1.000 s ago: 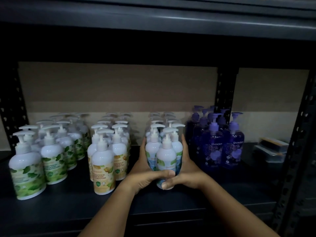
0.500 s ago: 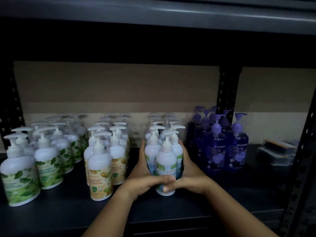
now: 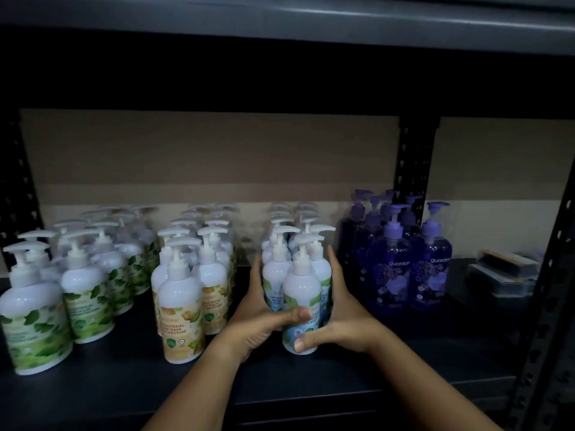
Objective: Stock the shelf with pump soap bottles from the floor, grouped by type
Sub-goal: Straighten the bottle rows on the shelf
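White pump bottles with blue mint labels [image 3: 300,290] stand in a tight cluster on the dark shelf [image 3: 124,387], in front of a row of the same kind. My left hand [image 3: 255,325] presses the cluster's left side and my right hand [image 3: 345,318] presses its right side. The fingers of both lie straight along the bottles, and both thumbs rest across the front bottle. To the left stand yellow-label bottles [image 3: 180,309] and green leaf-label bottles [image 3: 84,293]. Purple bottles [image 3: 392,275] stand to the right.
Flat boxes [image 3: 504,275] lie at the shelf's far right. A perforated metal post [image 3: 547,306] runs up the right front, and another [image 3: 413,157] stands at the back. The upper shelf [image 3: 280,23] hangs overhead. Bare shelf surface shows in front of the bottles.
Both hands stay cupped round the same blue-label cluster. The view has shifted slightly, and the green bottles at the left now sit closer to the frame edge.
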Demonstrator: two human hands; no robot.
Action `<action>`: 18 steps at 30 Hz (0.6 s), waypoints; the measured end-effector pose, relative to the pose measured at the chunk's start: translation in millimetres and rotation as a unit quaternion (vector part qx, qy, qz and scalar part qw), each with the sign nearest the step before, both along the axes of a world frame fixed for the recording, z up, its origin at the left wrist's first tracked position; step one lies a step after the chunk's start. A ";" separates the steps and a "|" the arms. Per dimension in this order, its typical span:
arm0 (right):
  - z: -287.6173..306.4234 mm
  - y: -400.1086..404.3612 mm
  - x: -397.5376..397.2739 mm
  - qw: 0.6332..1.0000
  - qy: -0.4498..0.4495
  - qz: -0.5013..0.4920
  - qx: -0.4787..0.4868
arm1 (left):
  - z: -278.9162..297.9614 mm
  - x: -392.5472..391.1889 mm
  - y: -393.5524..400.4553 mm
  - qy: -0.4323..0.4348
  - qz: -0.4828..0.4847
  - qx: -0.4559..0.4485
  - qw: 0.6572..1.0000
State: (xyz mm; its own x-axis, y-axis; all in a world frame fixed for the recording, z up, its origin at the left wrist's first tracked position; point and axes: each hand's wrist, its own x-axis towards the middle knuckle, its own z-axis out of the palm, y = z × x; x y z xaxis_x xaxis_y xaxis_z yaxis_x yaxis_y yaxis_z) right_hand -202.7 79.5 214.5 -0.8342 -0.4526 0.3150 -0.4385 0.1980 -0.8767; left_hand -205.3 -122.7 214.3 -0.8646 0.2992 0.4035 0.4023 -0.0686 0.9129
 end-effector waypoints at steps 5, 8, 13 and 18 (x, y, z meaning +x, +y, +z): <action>2.7 -2.6 3.5 1.000 0.029 -0.005 0.002 | 1.6 -1.1 0.2 0.014 -0.015 -0.003 1.000; 3.8 -2.3 5.1 1.000 0.025 -0.013 0.006 | 0.3 -6.0 -1.3 -0.012 0.003 0.016 1.000; 5.1 -2.1 8.0 0.999 0.020 -0.025 0.007 | -0.2 -32.0 -3.3 -0.093 0.089 0.065 0.990; 4.8 -0.5 4.5 0.999 0.019 -0.025 0.019 | 5.2 -31.1 12.5 -0.085 0.046 0.055 0.994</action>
